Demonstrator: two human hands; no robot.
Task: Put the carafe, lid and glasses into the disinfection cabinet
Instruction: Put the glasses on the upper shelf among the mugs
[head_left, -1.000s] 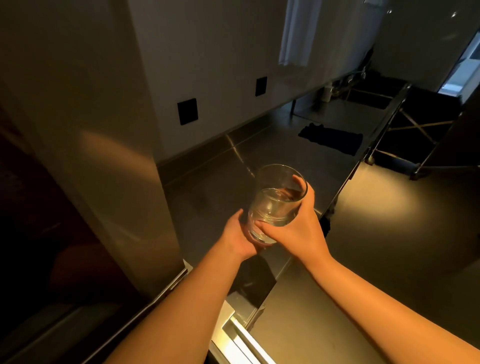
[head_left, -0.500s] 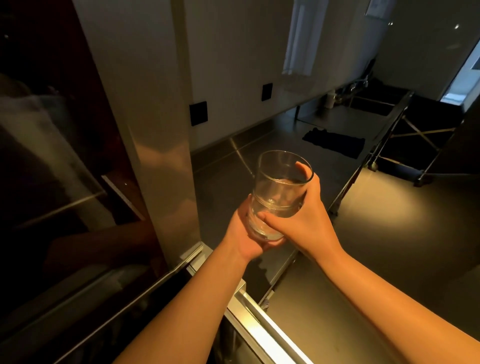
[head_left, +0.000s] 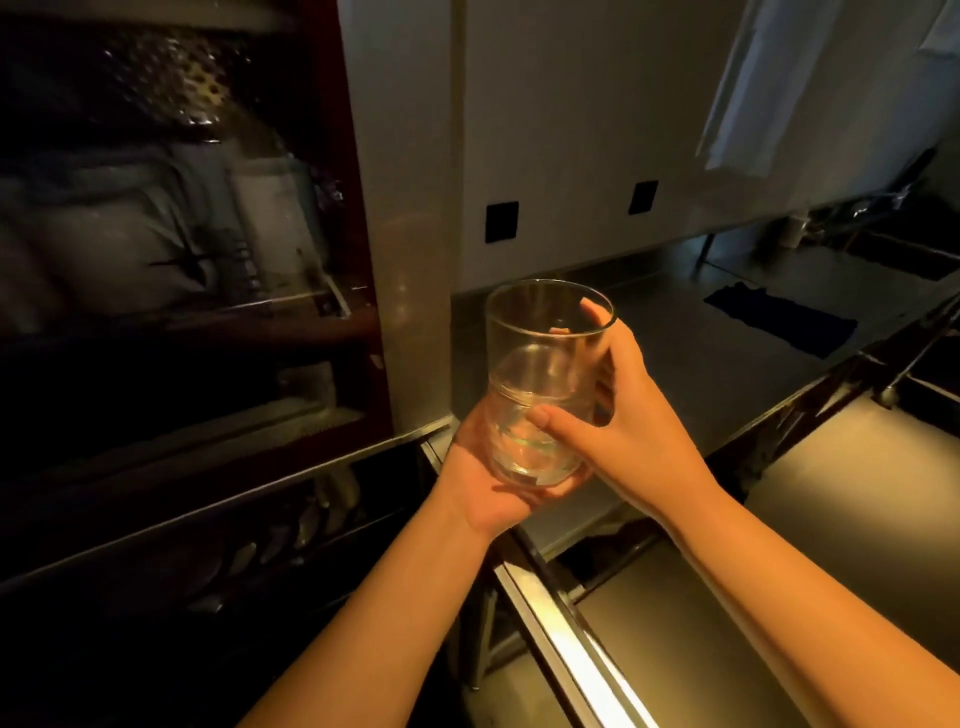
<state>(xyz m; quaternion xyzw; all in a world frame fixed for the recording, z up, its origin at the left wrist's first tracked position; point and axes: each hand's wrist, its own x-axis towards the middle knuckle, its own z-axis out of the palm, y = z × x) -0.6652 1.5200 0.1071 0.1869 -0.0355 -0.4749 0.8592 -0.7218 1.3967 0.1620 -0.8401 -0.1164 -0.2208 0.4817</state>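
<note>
Dark cabinet (head_left: 197, 291) with shiny metal shelves on the left, black cloth (head_left: 779, 325) on the gray counter (head_left: 701, 374), clear round glasses (head_left: 540, 379) stacked, left hand (head_left: 488, 483) cupping underneath, right hand (head_left: 628, 421) wrapped around the side

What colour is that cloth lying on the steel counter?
The flat cloth on the counter looks black or very dark, seen in the head view.
</note>
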